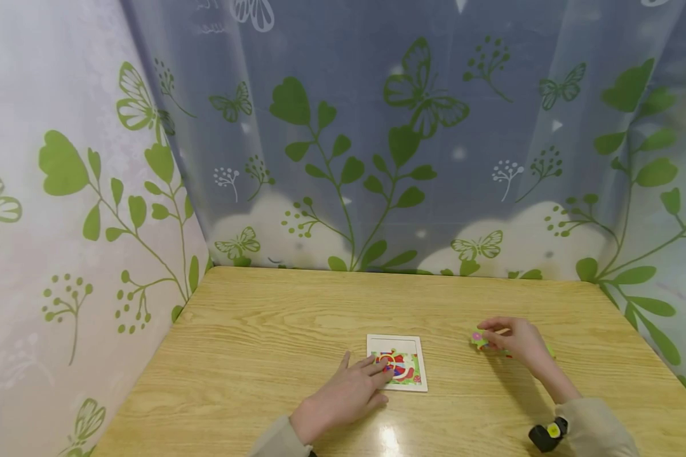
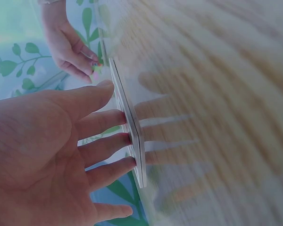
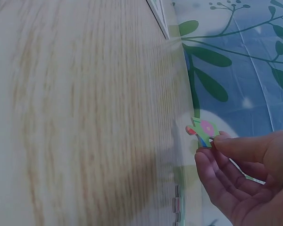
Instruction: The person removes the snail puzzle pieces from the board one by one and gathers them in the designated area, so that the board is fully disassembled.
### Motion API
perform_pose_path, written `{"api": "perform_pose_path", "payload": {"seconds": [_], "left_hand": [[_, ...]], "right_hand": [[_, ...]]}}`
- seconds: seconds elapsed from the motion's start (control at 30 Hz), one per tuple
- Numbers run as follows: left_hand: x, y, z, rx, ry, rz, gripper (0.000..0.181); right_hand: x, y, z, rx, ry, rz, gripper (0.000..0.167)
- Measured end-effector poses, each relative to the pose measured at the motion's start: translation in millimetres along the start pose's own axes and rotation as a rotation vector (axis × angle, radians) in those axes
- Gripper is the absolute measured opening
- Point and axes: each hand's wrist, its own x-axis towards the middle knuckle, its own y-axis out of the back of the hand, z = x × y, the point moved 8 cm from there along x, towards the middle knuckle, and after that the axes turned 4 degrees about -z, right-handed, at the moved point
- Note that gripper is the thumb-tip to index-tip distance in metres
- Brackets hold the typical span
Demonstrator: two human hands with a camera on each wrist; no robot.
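Note:
A white-framed jigsaw puzzle (image 1: pixel 401 373) lies flat on the table, its lower part filled with a colourful picture and its upper part bare white. The fingers of my left hand (image 1: pixel 347 392) rest spread and nearly straight on the puzzle's left side, covering some of the picture. In the left wrist view the fingertips touch the thin board (image 2: pixel 129 120). My right hand (image 1: pixel 517 343), off to the right, pinches a green puzzle piece (image 3: pixel 205 129) with a pink spot between thumb and fingers, held above the table.
More puzzle pieces (image 3: pixel 177 205) lie on the wooden table (image 1: pixel 274 317) below the right hand, partly hidden by it. A patterned curtain (image 1: pixel 343 127) with leaves and butterflies stands along the table's back and sides. A black wrist device (image 1: pixel 547 435) sits at the right sleeve.

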Motion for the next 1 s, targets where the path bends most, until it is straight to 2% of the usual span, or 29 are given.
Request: {"api": "perform_pose_path", "payload": {"seconds": [0.37,0.67,0.9,1.0], "left_hand": [[0.5,0.4,-0.9,-0.002,0.002,-0.006,0.051],[1.6,-1.8,-1.5,-0.004,-0.002,0.003,0.050],[1.2,-1.8,-1.6,-0.009,0.004,-0.008,0.051],[1.2,-1.2,-1.4,-0.004,0.005,-0.007,0.051]], "right_hand": [[2.7,-7,2,-0.011,0.019,-0.031,0.018],[6.4,-10,3,-0.084,-0.002,-0.046,0.014],[7.5,-10,1,-0.190,0.029,-0.040,0.011],[7.2,-10,0,-0.197,0.029,-0.039,0.011]]}}
